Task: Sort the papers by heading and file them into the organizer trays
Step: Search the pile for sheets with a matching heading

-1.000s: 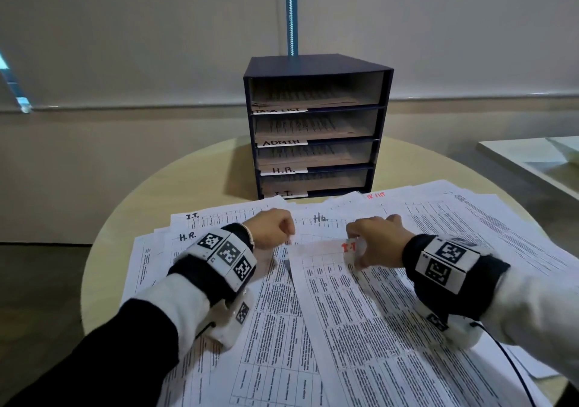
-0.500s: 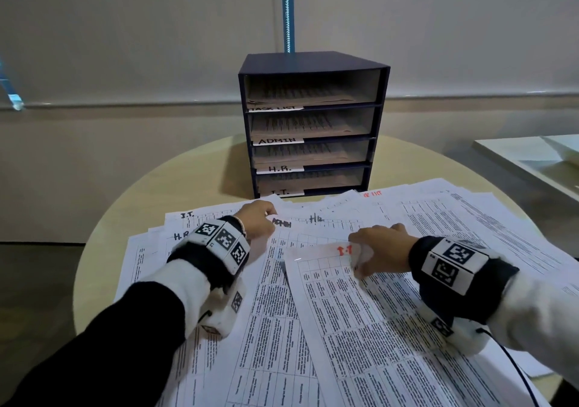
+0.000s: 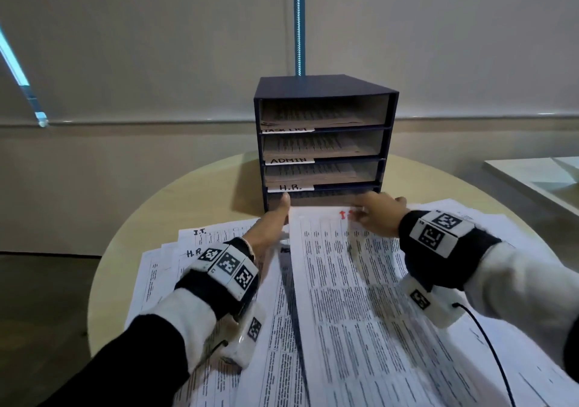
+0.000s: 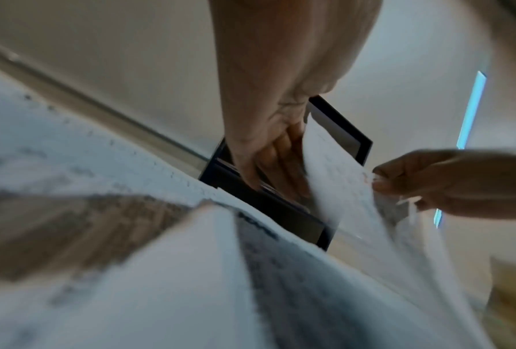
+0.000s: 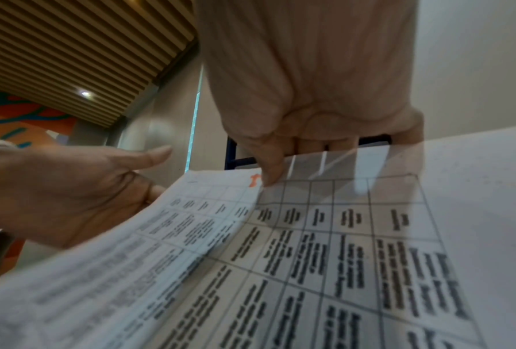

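On the left, the left hand reaches forward along the left edge of the lifted sheet. Its fingers are straight and relaxed, the thumb pointing up toward the organizer, and they touch or steady the paper's edge without curling round it. In the left wrist view its fingertips lie right at the dark front of the lowest tray.

In the middle, the sheet lies with its long axis running straight away from the person toward the organizer. Its far short edge, with a red heading that is partly hidden, sits just in front of the bottom tray. The trays above are labelled H.R. and ADMIN; the bottom tray's label is covered by the sheet and hands.

On the right, the right hand pinches the sheet's far edge next to the red heading, thumb on top and fingers beneath, as the right wrist view shows.

Both hands are about equally near the tray mouth, which lies directly ahead of them. The move ahead looks like a straight push forward, keeping the leading edge level and low enough to enter the bottom slot.

The rest of the loose papers are spread over the round worktop.
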{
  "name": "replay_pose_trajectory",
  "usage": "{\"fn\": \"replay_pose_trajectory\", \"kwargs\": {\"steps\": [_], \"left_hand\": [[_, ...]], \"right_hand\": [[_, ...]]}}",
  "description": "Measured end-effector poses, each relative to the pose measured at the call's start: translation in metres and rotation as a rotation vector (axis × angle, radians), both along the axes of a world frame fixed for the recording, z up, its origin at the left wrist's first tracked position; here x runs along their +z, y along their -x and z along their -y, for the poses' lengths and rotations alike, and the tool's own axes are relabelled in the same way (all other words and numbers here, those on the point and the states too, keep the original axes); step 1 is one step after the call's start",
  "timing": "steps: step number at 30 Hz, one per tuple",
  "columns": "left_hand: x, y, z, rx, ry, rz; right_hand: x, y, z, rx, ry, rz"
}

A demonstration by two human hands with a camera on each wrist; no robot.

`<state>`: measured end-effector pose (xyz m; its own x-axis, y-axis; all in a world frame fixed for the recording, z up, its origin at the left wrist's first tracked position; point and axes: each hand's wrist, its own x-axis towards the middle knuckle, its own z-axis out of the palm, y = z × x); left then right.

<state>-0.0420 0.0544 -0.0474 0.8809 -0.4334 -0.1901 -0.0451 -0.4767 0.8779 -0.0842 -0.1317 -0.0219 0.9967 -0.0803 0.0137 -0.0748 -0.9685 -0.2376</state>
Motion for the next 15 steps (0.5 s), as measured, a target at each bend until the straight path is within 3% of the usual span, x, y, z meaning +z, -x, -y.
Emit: {"fn": "replay_pose_trajectory", "kwargs": {"steps": [3,7,11,15], "left_hand": [[-0.004,-0.004,0.001,0.063,0.238,-0.159],[-0.018,-0.010,0.005,0.085,0.103,-0.173],[-0.031,-0.031,-0.002,0.226,0.156,-0.192],[-0.035,-0.052,-0.003,0.313,0.167,-0.224]], "right_hand": [[0.012,-0.015,0.001,-0.081,-0.067,0.062],[0.008,-0.030,0.001,-0.066,-0.119,0.040],[-0.010,-0.035,0.007,-0.047,-0.141,-0.027],[-0.023,-0.039,0.030,-0.143,-0.263,-0.166]]}}
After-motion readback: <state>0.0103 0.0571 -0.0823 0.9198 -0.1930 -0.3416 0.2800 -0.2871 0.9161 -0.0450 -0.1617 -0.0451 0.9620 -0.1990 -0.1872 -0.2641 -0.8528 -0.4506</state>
